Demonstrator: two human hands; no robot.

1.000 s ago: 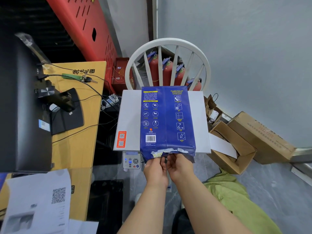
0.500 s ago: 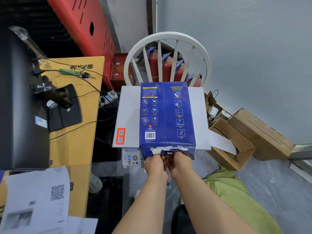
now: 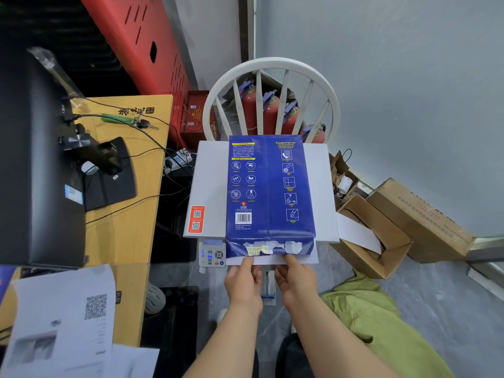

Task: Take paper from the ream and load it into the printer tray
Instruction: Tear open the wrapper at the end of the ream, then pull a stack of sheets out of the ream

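Far left: black monitor (image 3: 32,159) on the wooden surface (image 3: 128,214), printed sheets (image 3: 62,317) lying at its near end; none of this is in play. Centre: white printer (image 3: 210,192) sits on a white chair (image 3: 272,69); its control panel (image 3: 211,252) pokes out at the near left corner. Blue ream (image 3: 268,186) lies flat on the printer lid, long axis running straight away from the person, torn end facing the hands. A white band of paper (image 3: 300,258) shows out of that torn end, so the sheets are partly out of the wrapper. Left hand (image 3: 242,285): thumb on top of the paper edge, grip closed on the sheets as far as visible; underside fingers hidden. Right hand (image 3: 296,282): same pinch, just beside the left, also closed on the paper edge. Both hands lie at the near short end, equally near; the stack lies directly ahead of the grip. Judgement: the step in hand is drawing the sheets out, so the pull should run toward the body, along the ream's long axis; an off-axis pull may skew or drag the wrapper. Printer tray not visible. Right: open cardboard boxes (image 3: 381,241) on the floor, clear of the work.
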